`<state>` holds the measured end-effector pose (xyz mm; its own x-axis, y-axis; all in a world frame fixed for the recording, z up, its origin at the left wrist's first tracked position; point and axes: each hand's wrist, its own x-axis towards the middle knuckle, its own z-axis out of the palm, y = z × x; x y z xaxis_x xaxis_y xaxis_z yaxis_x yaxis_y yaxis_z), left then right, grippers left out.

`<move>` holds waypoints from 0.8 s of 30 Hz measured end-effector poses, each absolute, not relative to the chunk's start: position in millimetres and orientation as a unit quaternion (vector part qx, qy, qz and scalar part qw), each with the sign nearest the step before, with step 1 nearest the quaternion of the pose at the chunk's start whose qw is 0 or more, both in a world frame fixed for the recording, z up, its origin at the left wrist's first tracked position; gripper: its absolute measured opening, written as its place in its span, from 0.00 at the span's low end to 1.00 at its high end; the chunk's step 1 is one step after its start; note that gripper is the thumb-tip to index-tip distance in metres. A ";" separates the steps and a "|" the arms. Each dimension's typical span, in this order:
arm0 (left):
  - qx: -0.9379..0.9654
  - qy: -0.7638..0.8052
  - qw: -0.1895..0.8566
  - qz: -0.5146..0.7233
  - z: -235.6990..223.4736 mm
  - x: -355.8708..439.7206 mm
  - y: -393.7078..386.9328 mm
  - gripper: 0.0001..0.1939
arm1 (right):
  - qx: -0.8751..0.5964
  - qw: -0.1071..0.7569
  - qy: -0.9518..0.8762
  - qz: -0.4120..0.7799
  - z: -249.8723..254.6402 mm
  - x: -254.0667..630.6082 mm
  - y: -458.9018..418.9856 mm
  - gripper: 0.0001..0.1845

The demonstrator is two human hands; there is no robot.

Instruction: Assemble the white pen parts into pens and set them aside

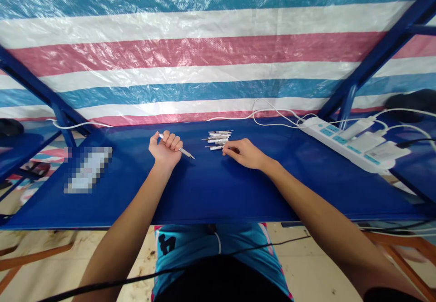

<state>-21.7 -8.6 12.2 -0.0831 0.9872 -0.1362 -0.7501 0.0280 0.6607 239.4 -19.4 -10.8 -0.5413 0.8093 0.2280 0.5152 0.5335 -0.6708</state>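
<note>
My left hand [166, 147] is closed around a slim white pen [186, 152], held above the blue tabletop. The pen's pointed tip slants down to the right and its other end shows by my thumb. Several similar white pens [218, 136] with thin tips lie in a loose pile at the middle of the table, between my hands. My right hand [243, 153] rests at the right side of this pile, thumb and fingers pinched at the end of one of the lowest pens. The fingers partly hide that pen.
A white power strip [340, 143] with plugged-in adapters and white cables lies at the right. A pixelated pale object [89, 170] is on the left of the blue table [218, 197]. Blue metal bars [371, 56] and a striped plastic sheet [211, 56] stand behind.
</note>
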 end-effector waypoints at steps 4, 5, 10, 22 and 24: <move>0.197 0.312 0.654 0.660 13.3 -21.6 -9.3 0.28 | -0.397 0.261 -0.836 0.275 -12.1 239.9 -18.1 0.14; 0.195 0.315 0.655 0.659 13.7 -21.4 -9.5 0.28 | -0.397 0.260 -0.836 0.275 -12.4 240.1 -17.8 0.14; 0.189 0.316 0.653 0.662 14.6 -20.6 -9.9 0.29 | -0.397 0.247 -0.841 0.271 -12.9 240.3 -17.2 0.14; 0.197 0.313 0.655 0.659 12.9 -21.7 -9.1 0.27 | -0.399 0.223 -0.848 0.267 -11.6 239.9 -17.4 0.14; 0.198 0.310 0.656 0.659 12.9 -21.6 -9.2 0.26 | -0.400 0.219 -0.849 0.265 -11.2 239.9 -17.5 0.14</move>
<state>-21.6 -9.2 12.9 -0.0607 0.9876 -0.1448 -0.7418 0.0525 0.6686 239.9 -17.5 -11.2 -0.5838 0.7962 0.1592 0.5640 0.5386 -0.6259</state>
